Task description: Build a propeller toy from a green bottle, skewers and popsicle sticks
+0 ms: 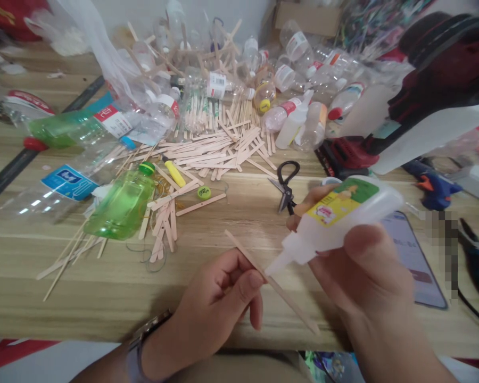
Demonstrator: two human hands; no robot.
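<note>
Between the thumb and fingers of my left hand [223,298] is a flat wooden craft stick [291,306], slanting down to the right above the table's front part. My right hand [367,271] is wrapped round a white glue bottle [343,221] with a yellow and green label. The bottle is tipped, its nozzle pointing down left, and the tip is at the stick close to my left thumb. Whether glue is coming out is too small to tell. Black-handled scissors [286,186] lie just beyond my right hand, and a phone [415,260] is partly hidden behind it.
Craft sticks [219,151] lie heaped mid-table, with several clear plastic bottles behind. On the left are a green bottle [122,202] and a yellow marker [174,173]. A red and black power tool [351,154] and a blue glue gun [435,186] stand right, near pliers [477,255].
</note>
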